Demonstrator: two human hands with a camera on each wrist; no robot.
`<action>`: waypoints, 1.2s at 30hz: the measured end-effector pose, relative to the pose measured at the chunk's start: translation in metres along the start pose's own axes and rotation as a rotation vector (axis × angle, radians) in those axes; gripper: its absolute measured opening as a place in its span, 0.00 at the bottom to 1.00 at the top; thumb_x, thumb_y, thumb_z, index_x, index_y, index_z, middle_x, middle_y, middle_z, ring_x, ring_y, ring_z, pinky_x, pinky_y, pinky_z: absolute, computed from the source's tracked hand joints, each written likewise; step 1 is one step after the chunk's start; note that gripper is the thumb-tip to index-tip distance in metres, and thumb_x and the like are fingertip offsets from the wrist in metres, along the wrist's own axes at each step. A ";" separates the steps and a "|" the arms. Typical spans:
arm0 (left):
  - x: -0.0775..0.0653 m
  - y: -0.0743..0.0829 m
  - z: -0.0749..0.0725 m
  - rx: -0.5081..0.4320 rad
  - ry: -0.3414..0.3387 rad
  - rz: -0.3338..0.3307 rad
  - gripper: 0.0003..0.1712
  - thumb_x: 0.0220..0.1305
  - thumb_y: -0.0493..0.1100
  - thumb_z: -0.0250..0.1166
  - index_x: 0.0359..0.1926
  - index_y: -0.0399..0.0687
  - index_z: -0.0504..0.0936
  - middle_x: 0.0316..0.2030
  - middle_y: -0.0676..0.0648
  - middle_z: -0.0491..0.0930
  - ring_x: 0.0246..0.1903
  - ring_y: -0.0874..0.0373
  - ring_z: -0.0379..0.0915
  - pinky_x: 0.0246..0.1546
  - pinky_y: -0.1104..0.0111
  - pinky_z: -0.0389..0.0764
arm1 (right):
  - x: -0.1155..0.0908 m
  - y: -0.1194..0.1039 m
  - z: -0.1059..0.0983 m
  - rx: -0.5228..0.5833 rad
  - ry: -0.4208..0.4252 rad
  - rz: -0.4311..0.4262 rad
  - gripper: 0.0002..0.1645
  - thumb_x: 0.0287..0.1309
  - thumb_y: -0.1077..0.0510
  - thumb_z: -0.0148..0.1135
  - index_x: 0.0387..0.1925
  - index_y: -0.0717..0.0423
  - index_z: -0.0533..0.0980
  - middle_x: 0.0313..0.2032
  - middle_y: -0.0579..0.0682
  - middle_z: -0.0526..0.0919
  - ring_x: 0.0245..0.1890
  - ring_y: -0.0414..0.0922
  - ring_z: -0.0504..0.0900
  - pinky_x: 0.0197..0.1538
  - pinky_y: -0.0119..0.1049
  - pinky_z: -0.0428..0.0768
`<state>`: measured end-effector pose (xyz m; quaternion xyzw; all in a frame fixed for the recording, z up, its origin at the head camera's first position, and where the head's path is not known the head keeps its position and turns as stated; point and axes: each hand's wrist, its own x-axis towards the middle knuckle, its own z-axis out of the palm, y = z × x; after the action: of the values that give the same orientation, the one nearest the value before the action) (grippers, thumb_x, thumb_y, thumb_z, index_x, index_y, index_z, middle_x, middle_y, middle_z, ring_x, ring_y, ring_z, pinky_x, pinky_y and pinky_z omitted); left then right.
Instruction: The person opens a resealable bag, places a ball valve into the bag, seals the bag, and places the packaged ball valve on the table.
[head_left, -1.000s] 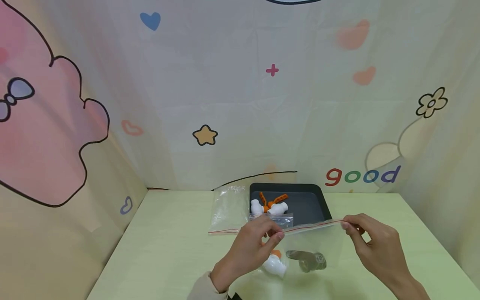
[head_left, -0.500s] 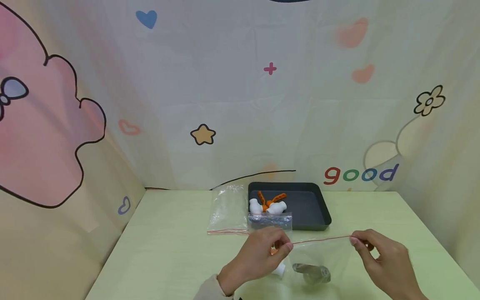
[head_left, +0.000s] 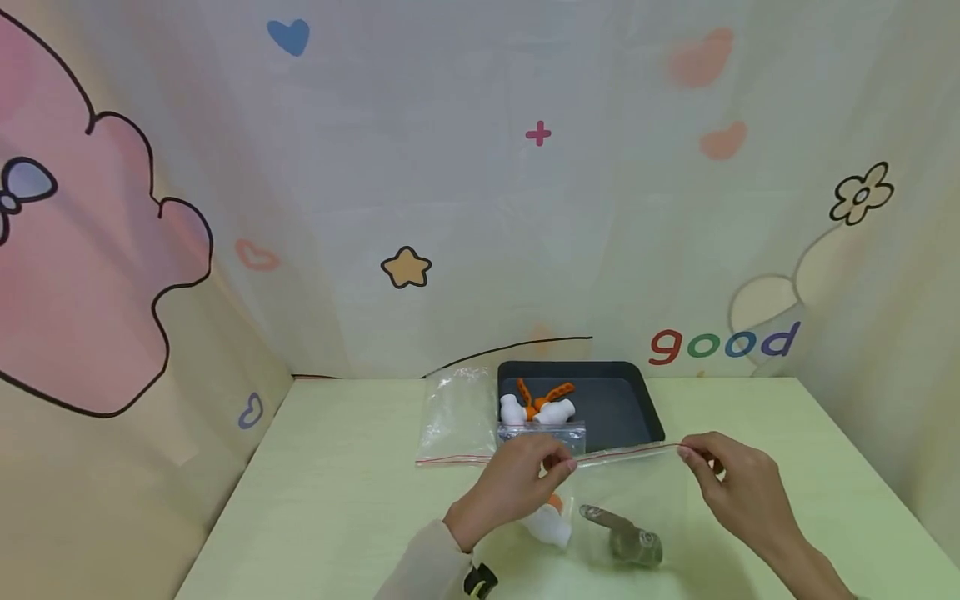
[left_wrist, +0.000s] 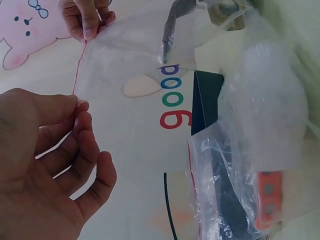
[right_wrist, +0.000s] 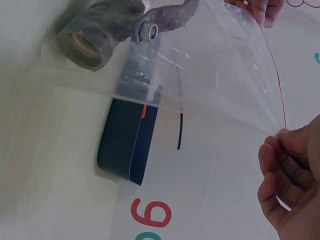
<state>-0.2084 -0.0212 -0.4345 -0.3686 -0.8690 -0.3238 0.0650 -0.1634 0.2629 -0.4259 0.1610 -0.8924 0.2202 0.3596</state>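
The fingers of the left hand (head_left: 513, 481) and right hand (head_left: 738, 487) pinch opposite ends of the red-lined top edge of a clear zip bag (head_left: 641, 487), stretching it between them. A gray valve (head_left: 637, 547) sits in its bottom. Just left, a white fitting (head_left: 551, 527) with orange on it shows through clear plastic. Behind, on the tabletop (head_left: 337, 492), a dark tray (head_left: 618, 408) holds 2 white valves (head_left: 555, 412) with orange handles.

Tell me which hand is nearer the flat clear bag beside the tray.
Left. The left hand is on the near side of the flat clear bag, slightly right of it; the right hand is much farther right, beyond the tray.
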 end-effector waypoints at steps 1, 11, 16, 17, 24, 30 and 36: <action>0.002 -0.001 0.000 0.007 -0.007 -0.003 0.09 0.71 0.48 0.60 0.38 0.52 0.85 0.29 0.59 0.80 0.30 0.74 0.70 0.31 0.82 0.70 | 0.002 0.003 0.002 -0.003 -0.008 0.005 0.13 0.40 0.69 0.76 0.30 0.53 0.83 0.22 0.39 0.82 0.22 0.26 0.70 0.27 0.18 0.68; 0.023 -0.018 0.012 0.056 -0.028 -0.036 0.09 0.70 0.47 0.61 0.36 0.51 0.85 0.26 0.59 0.80 0.26 0.73 0.68 0.30 0.82 0.70 | 0.022 0.028 0.025 -0.033 -0.086 0.010 0.08 0.47 0.65 0.74 0.32 0.57 0.84 0.23 0.43 0.84 0.19 0.28 0.64 0.24 0.30 0.66; 0.034 -0.024 0.015 0.106 -0.024 -0.067 0.09 0.69 0.47 0.62 0.35 0.51 0.86 0.23 0.59 0.78 0.24 0.71 0.67 0.27 0.81 0.68 | 0.032 0.037 0.036 -0.045 -0.173 0.058 0.05 0.53 0.64 0.70 0.34 0.57 0.84 0.25 0.45 0.85 0.21 0.33 0.71 0.26 0.32 0.70; 0.036 -0.026 0.016 0.118 -0.023 -0.077 0.09 0.69 0.47 0.62 0.35 0.52 0.86 0.23 0.59 0.78 0.24 0.71 0.67 0.26 0.81 0.68 | 0.033 0.039 0.038 -0.051 -0.193 0.068 0.05 0.54 0.64 0.70 0.34 0.57 0.84 0.25 0.45 0.85 0.22 0.35 0.72 0.27 0.33 0.71; 0.048 -0.040 0.024 0.135 -0.042 -0.143 0.09 0.69 0.47 0.62 0.36 0.51 0.85 0.24 0.58 0.77 0.22 0.69 0.66 0.23 0.78 0.66 | 0.038 0.051 0.053 -0.052 -0.294 0.133 0.04 0.57 0.63 0.67 0.35 0.59 0.83 0.26 0.48 0.85 0.25 0.41 0.76 0.29 0.37 0.72; 0.057 -0.044 0.029 0.130 -0.074 -0.194 0.09 0.69 0.47 0.62 0.38 0.51 0.85 0.25 0.58 0.78 0.23 0.67 0.66 0.23 0.77 0.66 | 0.038 0.058 0.062 -0.066 -0.312 0.158 0.04 0.58 0.63 0.65 0.35 0.59 0.83 0.25 0.49 0.84 0.24 0.41 0.74 0.28 0.36 0.70; 0.063 -0.047 0.036 0.174 -0.093 -0.221 0.08 0.69 0.48 0.62 0.38 0.54 0.86 0.28 0.59 0.80 0.24 0.68 0.68 0.25 0.76 0.68 | 0.037 0.064 0.067 -0.088 -0.321 0.173 0.05 0.58 0.62 0.66 0.35 0.60 0.83 0.26 0.50 0.85 0.23 0.41 0.75 0.28 0.37 0.71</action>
<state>-0.2812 0.0148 -0.4645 -0.2780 -0.9312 -0.2347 0.0203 -0.2554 0.2780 -0.4606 0.1007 -0.9575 0.1826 0.1991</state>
